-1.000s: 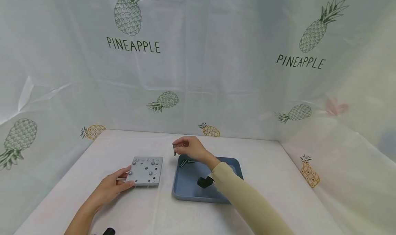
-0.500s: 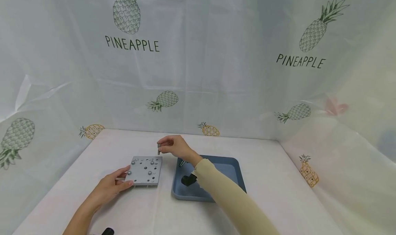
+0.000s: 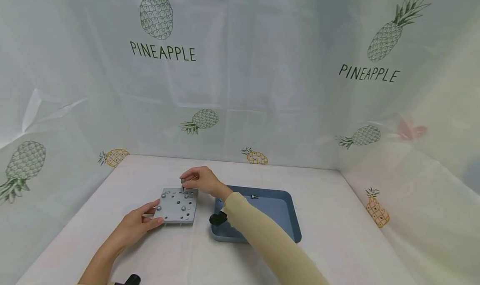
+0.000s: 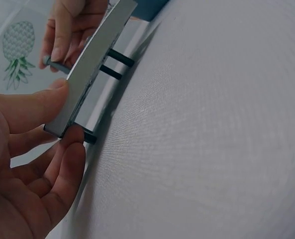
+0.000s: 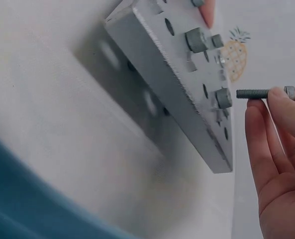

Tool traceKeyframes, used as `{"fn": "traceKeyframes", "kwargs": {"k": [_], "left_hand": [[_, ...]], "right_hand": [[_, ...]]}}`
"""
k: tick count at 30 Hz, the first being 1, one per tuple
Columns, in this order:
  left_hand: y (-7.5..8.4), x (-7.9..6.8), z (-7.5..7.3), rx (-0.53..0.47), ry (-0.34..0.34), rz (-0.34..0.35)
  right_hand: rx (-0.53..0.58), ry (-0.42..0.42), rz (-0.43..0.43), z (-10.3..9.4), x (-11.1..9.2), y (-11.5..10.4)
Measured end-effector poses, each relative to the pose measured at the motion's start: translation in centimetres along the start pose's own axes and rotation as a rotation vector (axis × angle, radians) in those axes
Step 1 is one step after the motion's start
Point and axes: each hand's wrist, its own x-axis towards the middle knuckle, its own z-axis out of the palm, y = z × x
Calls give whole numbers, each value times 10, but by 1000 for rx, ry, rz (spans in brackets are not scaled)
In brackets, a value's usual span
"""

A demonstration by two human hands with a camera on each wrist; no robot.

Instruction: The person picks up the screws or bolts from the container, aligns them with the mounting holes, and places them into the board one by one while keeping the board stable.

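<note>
A square grey metal plate [image 3: 174, 208] with several holes lies left of the tray, raised a little off the table on bolt shanks [image 4: 120, 57] that poke out below it. Several bolt heads [image 5: 197, 40] stand on its top face. My left hand [image 3: 131, 226] grips the plate's left edge between thumb and fingers. Over the plate's far edge, my right hand [image 3: 202, 181] pinches a socket-head bolt [image 5: 259, 93] near its head. That bolt points threaded end down, its tip close over the holes in the head view.
A blue-grey tray [image 3: 277, 214] stands right of the plate, partly under my right forearm. Inside it lies a loose bolt [image 3: 254, 196], with another piece half hidden by the sleeve. Behind the white-covered table hangs a pineapple-print curtain [image 3: 300, 110].
My right hand has carried the bolt left, from above the tray's far left corner to over the plate's far edge. The left hand keeps its grip on the plate.
</note>
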Motion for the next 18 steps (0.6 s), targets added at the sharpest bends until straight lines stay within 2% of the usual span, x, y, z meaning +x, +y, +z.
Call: {"fn": "traceKeyframes", "kwargs": {"k": [6, 18], "left_hand": [[0, -2, -1, -10, -2, 17], [0, -1, -1, -11, -4, 10]], "right_hand": [[-64, 14, -16, 5, 1, 2], [-171, 0, -12, 11, 5, 5]]}}
